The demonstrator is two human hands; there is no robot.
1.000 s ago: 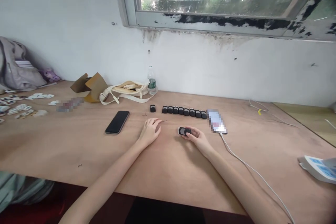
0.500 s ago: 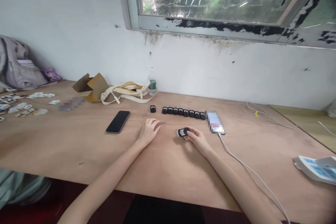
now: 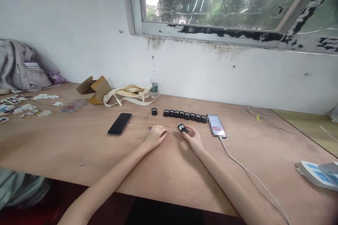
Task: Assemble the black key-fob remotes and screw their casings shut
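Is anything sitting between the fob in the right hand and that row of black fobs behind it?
Nothing visible. Only bare table lies between the fob in the right hand and the row of black fobs; the black phone lies off to the left.

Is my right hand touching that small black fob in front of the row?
Touching. The head view shows the right hand gripping the black fob at its fingertips, with no gap between them.
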